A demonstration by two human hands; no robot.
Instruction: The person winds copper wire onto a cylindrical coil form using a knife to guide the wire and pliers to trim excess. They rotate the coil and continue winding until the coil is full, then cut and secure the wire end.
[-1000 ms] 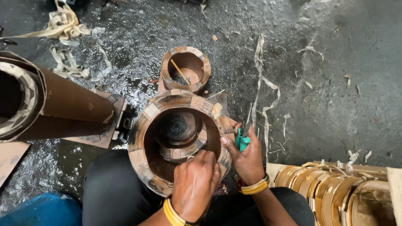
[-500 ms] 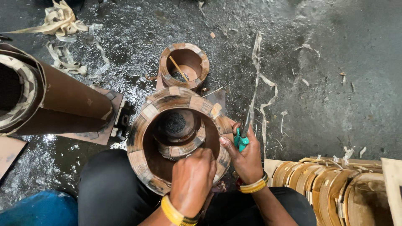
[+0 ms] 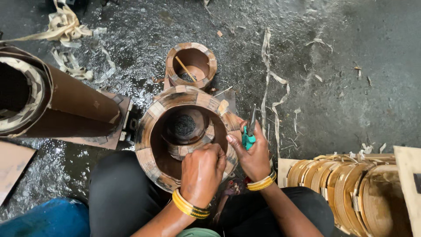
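A large brown ring-shaped coil (image 3: 151, 131), wrapped in tan strips, stands upright between my knees with a smaller coil (image 3: 186, 129) nested inside it. My left hand (image 3: 202, 172) is curled over the near rim of the inner coil, fingers pinched on its wrapping. My right hand (image 3: 254, 153) rests on the large coil's right rim and grips pliers with teal handles (image 3: 249, 131), tips pointing away from me. Yellow bangles sit on both wrists.
A small brown coil (image 3: 191, 65) with a stick inside stands beyond. A long brown cylinder (image 3: 57, 103) lies at left on a board. Several wound coils (image 3: 351, 184) are stacked at right. Paper strips (image 3: 267, 83) litter the wet dark floor. A blue object (image 3: 39, 219) is bottom left.
My left hand shifted slightly along the inner coil's rim. The right hand with the pliers stayed on the outer rim. The view drifted a little.
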